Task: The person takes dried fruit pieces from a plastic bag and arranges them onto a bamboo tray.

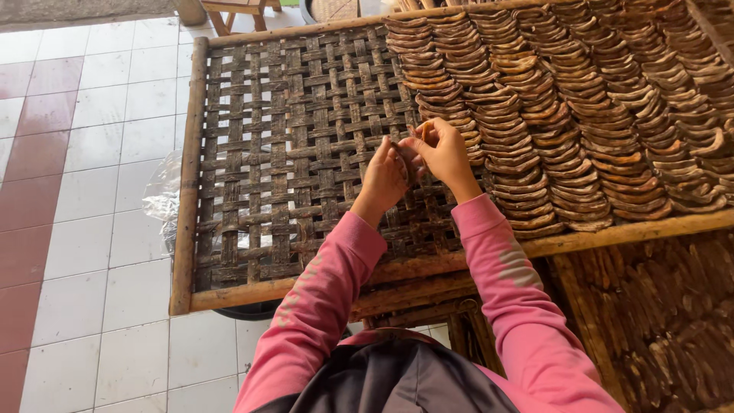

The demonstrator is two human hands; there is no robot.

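While both hands meet over the middle of the woven rack, the person in pink sleeves works a single brown slice [404, 159] between them. The left hand [384, 177] curls around the near-left side of the slice, fingers bent and closed on it, and the right hand [442, 151] pinches it from the far-right side with thumb and fingertips drawn together. The slice sits just above the lattice, right at the left edge of the laid rows, and is largely hidden by the fingers, so its exact shape cannot be told.

The bamboo rack [189, 183] is a flat tray of dark crossed strips in a pale pole frame, lying across the scene above a white and red tiled floor [84, 153]. Its right half is packed with overlapping rows of curved brown slices [566, 115], running from the far edge toward the near rail in tidy columns. Its left half shows only bare weave.

Judged from this layout, the filling looks roughly half done: the right side is covered, the column nearest the hands stops short of the near rail, and the whole left stretch remains to be laid. A second loaded rack [657, 321] lies lower at the near right, already full. A crumpled clear plastic bag [162, 195] peeks out beside the rack's left pole.
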